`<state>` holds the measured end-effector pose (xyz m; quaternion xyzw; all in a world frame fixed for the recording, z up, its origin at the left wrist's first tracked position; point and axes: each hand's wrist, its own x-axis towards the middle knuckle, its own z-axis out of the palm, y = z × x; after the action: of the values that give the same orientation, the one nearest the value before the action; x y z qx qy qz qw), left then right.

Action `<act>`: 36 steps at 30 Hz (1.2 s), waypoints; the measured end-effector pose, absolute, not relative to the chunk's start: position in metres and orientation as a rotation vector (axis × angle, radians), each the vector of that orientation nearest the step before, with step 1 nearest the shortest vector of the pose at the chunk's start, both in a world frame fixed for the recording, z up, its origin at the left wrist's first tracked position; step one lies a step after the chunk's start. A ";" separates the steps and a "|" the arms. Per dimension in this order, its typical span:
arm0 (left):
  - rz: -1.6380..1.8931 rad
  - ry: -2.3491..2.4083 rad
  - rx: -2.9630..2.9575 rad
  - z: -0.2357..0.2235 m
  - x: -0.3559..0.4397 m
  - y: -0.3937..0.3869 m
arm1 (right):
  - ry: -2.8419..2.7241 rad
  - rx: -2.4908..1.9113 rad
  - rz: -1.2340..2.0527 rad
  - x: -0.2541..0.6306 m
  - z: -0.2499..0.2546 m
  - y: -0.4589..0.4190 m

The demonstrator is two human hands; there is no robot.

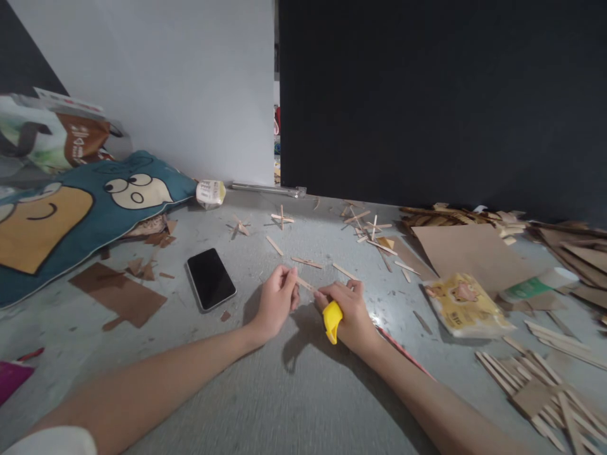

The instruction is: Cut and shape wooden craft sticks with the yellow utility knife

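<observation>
We note a wooden stick (306,285) between both hands' fingertips. Our left hand (277,300) pinches one end; our right hand (348,309) curls round a yellow object (332,320), fingertips at the other end.

1 dark-screened phone (211,279), face up, near 1 teal cartoon-print cushion (97,215)

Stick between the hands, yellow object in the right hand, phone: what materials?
Stick: likely wood, unpainted and matte; pale tan colour.
Yellow object: probably plastic, smooth; bright, even colour, though coated metal isn't ruled out.
Phone: glossy black front, likely glass; pale rim, metal or plastic.
</observation>
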<state>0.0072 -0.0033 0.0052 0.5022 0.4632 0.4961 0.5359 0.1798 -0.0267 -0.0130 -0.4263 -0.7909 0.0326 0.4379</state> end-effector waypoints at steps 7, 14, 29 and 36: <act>0.893 0.866 1.323 0.005 0.007 -0.011 | -1.943 -0.996 0.110 0.182 -0.010 -0.026; 1.015 0.978 1.383 -0.001 0.008 -0.009 | -1.917 -1.010 0.103 0.180 -0.008 -0.030; 0.916 0.987 1.455 -0.003 0.007 -0.005 | -1.691 -1.044 0.258 0.185 -0.001 -0.041; 0.907 1.003 1.459 -0.002 0.007 -0.007 | -1.697 -1.043 0.256 0.178 -0.005 -0.040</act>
<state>0.0072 -0.0073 -0.0020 0.6150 0.4227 0.3822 0.5450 0.1784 -0.0399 -0.0049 -0.4382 -0.7131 0.1074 0.5366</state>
